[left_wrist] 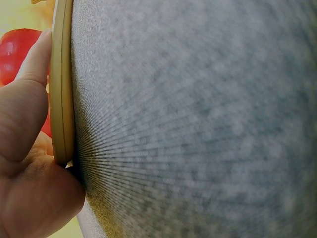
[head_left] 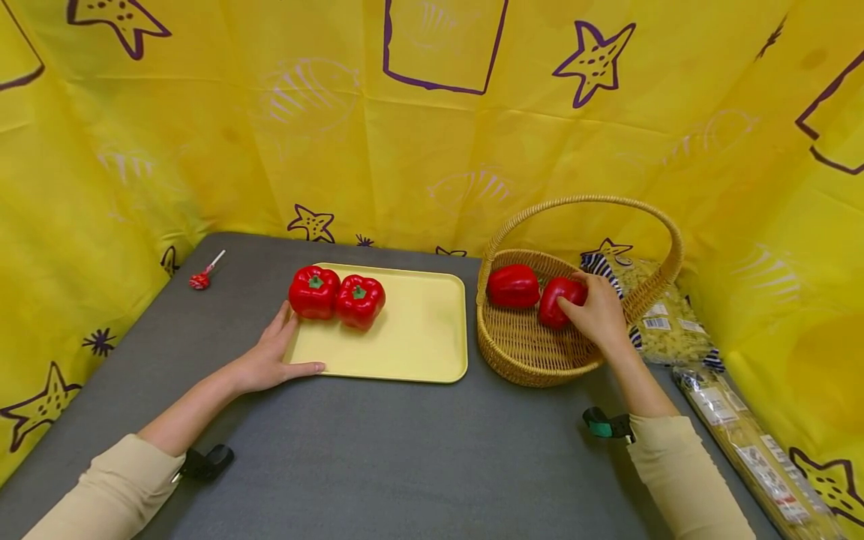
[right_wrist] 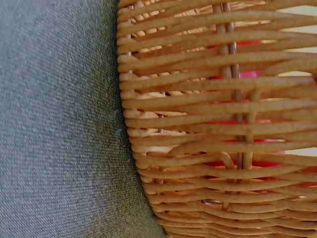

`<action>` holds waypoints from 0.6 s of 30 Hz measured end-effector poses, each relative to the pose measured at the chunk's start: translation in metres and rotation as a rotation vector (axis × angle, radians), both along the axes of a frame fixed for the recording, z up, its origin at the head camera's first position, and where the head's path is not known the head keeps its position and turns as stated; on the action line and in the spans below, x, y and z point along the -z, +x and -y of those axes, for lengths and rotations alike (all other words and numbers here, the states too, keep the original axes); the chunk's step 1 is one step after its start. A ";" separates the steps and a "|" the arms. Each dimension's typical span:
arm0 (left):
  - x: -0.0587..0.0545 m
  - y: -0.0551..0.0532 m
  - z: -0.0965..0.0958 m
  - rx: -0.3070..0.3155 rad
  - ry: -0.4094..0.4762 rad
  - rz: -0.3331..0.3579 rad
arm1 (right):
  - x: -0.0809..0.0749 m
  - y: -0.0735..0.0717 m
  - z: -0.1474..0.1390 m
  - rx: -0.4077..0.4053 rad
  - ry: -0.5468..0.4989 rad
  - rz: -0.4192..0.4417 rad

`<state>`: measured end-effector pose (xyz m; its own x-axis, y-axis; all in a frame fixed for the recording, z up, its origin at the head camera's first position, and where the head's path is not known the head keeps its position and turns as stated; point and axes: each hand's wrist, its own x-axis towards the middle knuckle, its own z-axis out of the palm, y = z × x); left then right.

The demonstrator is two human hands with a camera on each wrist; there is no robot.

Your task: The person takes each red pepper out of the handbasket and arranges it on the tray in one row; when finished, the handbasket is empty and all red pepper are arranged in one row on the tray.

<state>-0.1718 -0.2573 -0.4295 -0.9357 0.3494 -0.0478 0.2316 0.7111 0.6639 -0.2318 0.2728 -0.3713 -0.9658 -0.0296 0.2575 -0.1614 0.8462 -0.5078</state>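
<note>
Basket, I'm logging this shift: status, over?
Left hand touching tray edge. Right hand gripping red pepper inside basket. Second pepper beside it. Basket handle arching above, possible snag.

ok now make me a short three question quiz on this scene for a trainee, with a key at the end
1. How many glossy red bell peppers sit on the pale yellow rectangular tray?

2. Fill in the blank: on the dark grey table, the red lollipop with a white stick lies to the person's ____ of the tray.

3. What does the person's right hand hold?
a) the tray
b) a red bell pepper at the tan wicker basket
c) the lollipop

Key: 1. two; 2. left; 3. b
</note>
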 end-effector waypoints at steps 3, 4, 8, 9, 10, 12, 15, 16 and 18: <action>0.000 0.000 0.000 -0.005 -0.003 0.008 | 0.000 -0.002 -0.002 -0.011 0.019 0.037; 0.000 0.000 0.000 -0.005 -0.003 0.009 | 0.000 -0.002 -0.003 -0.014 0.024 0.047; 0.001 0.000 0.001 -0.003 -0.004 0.003 | -0.002 -0.003 -0.004 -0.020 0.019 0.074; 0.001 0.000 0.001 -0.002 -0.003 0.001 | -0.002 -0.002 -0.004 -0.022 0.012 0.079; 0.001 -0.001 0.001 -0.002 -0.004 -0.002 | -0.003 -0.002 -0.003 -0.022 0.004 0.087; 0.002 -0.001 0.001 -0.001 -0.004 -0.004 | -0.004 -0.002 -0.003 -0.021 -0.012 0.106; 0.001 -0.001 0.001 0.000 -0.002 -0.002 | -0.006 0.000 -0.003 -0.015 -0.036 0.155; 0.001 -0.001 0.001 0.000 -0.002 -0.002 | -0.007 0.000 -0.003 -0.013 -0.040 0.172; 0.001 0.000 0.001 0.000 -0.001 -0.001 | -0.007 0.001 -0.003 -0.007 -0.052 0.203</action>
<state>-0.1723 -0.2584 -0.4306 -0.9357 0.3496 -0.0474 0.2323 0.7118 0.6628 -0.2308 0.2761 -0.3638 -0.9978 -0.0287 0.0590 -0.0574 0.8171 -0.5736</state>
